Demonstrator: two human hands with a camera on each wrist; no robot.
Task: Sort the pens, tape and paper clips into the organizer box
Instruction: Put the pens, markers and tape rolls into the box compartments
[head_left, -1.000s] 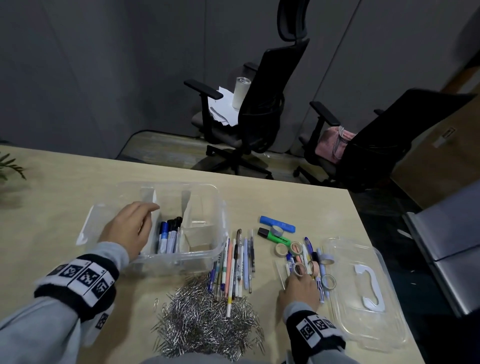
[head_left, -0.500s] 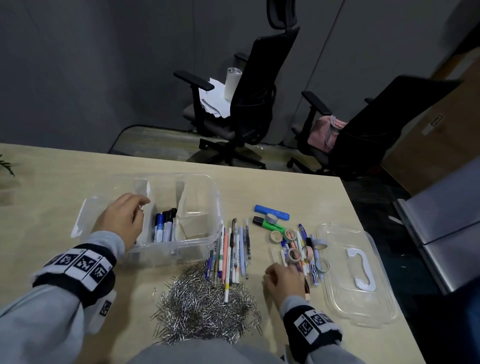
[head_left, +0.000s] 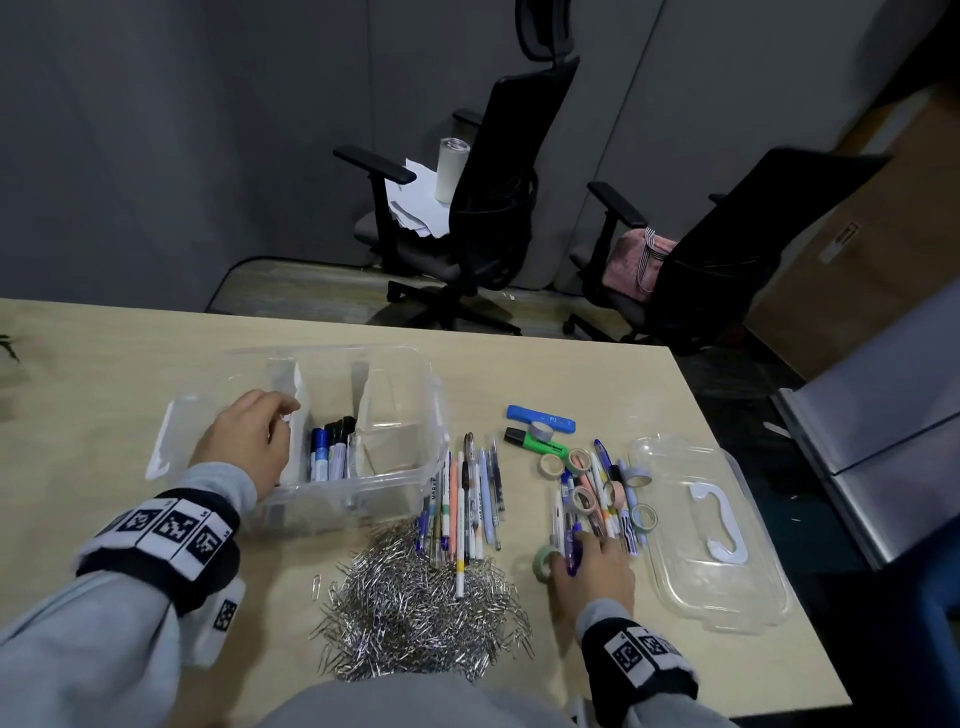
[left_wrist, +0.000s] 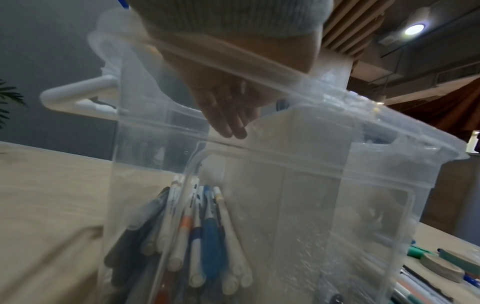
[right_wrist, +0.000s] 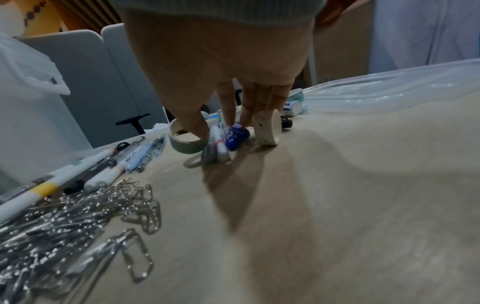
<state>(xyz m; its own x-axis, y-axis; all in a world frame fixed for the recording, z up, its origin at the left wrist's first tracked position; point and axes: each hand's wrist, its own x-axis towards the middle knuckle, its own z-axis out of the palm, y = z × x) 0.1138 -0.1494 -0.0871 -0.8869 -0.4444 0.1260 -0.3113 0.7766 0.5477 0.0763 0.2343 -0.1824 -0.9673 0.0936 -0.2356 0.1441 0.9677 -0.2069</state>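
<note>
The clear organizer box (head_left: 434, 415) stands on the table at left, with several pens (head_left: 330, 454) upright in its middle compartment. My left hand (head_left: 249, 441) lies over the left compartment, fingers straight against the divider, as the left wrist view shows through the box wall (left_wrist: 311, 205). My right hand (head_left: 592, 566) grips the near ends of a bundle of loose pens (right_wrist: 217, 146), among them a blue pen (right_wrist: 236, 136). Its thumb sits inside a green tape roll (right_wrist: 187, 142). A speckled tape roll (right_wrist: 267, 129) stands on edge by the fingers. A paper clip pile (head_left: 415, 608) lies near the front edge.
A row of pens (head_left: 467, 499) lies right of the box. More tape rolls (head_left: 584, 499), a blue highlighter (head_left: 540, 418) and a green highlighter (head_left: 537, 441) lie beyond my right hand. The clear lid (head_left: 711, 545) rests at the table's right edge. Office chairs (head_left: 493, 208) stand behind.
My right hand has drawn back toward me from the tape rolls to the near ends of the pens and closed on them. The left hand has stayed at the box.
</note>
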